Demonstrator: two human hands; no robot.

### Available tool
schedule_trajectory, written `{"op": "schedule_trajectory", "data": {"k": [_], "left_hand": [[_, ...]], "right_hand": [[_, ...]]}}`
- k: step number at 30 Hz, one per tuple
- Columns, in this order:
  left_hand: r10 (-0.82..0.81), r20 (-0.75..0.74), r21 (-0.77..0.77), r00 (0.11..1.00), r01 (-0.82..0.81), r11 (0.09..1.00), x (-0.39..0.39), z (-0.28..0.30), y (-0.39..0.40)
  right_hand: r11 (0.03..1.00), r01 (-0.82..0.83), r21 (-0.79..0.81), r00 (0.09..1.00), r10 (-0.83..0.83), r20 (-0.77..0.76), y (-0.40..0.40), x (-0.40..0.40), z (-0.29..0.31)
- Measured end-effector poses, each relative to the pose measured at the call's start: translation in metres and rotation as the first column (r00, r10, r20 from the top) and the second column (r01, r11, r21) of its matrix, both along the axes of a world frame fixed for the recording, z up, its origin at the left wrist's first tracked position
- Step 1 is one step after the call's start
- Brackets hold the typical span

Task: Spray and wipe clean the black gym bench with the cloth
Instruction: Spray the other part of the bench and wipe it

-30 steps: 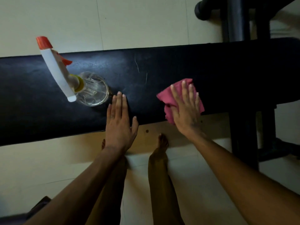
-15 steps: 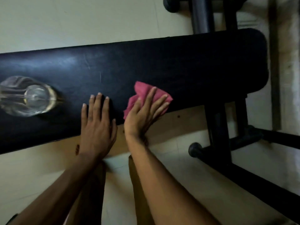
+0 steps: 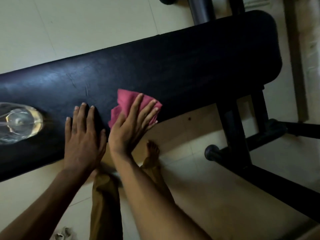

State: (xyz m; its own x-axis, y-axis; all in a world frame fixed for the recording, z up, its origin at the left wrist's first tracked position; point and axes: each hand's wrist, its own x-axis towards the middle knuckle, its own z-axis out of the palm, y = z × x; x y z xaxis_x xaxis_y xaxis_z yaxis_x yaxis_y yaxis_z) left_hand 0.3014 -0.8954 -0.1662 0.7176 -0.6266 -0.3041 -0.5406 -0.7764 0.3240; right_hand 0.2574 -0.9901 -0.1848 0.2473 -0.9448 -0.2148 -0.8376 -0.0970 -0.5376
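My right hand (image 3: 131,125) presses the cloth (image 3: 126,101) flat-fingered on the bench (image 3: 190,66) near its front edge; my left hand (image 3: 83,134) rests spread beside it. Wiping looks midway: the far end seems unwiped, the bottle (image 3: 19,123) set down.

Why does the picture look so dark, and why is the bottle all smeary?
Head view: dim room light, so the black bench shows only a faint sheen on its left part; the clear bottle is cut off at the frame edge and glints; the right edge looks streaked with motion blur.
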Motion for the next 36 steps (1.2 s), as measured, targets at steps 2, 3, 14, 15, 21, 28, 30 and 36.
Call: {"op": "schedule_trajectory", "data": {"k": [2,3,14,15,21,28,30,36], "left_hand": [[0.006,-0.005,-0.006,1.0,-0.006,1.0,0.002,0.0,0.0],[0.013,-0.007,-0.009,1.0,-0.013,1.0,0.002,0.0,0.0],[0.137,-0.047,-0.062,0.989,-0.14,0.988,-0.009,-0.002,-0.011],[0.141,-0.048,-0.066,0.989,-0.144,0.987,-0.009,-0.002,-0.011],[0.137,-0.055,-0.064,0.989,-0.14,0.988,-0.008,-0.004,-0.01],[0.119,-0.03,-0.053,0.992,-0.121,0.991,-0.009,-0.01,-0.008],[0.138,-0.062,-0.069,0.988,-0.143,0.987,-0.009,-0.008,-0.012],[0.082,-0.103,-0.1,0.991,-0.093,0.991,0.0,-0.001,-0.003]], "right_hand": [[0.981,-0.196,0.001,0.98,0.196,-0.018,-0.008,-0.018,-0.004],[0.961,-0.276,-0.019,0.961,0.276,-0.03,-0.023,-0.028,-0.005],[0.897,0.432,-0.091,0.875,-0.441,-0.199,-0.283,-0.048,-0.005],[0.907,0.405,-0.117,0.883,-0.421,-0.208,-0.273,-0.04,-0.007],[0.841,-0.486,-0.238,0.849,0.389,-0.357,-0.184,-0.017,-0.015],[0.924,-0.352,-0.149,0.871,0.266,-0.412,-0.26,0.068,-0.003],[0.913,-0.388,-0.126,0.866,0.314,-0.391,-0.223,0.102,0.002],[0.455,-0.89,-0.026,0.447,0.858,-0.252,-0.098,0.143,-0.001]]}}
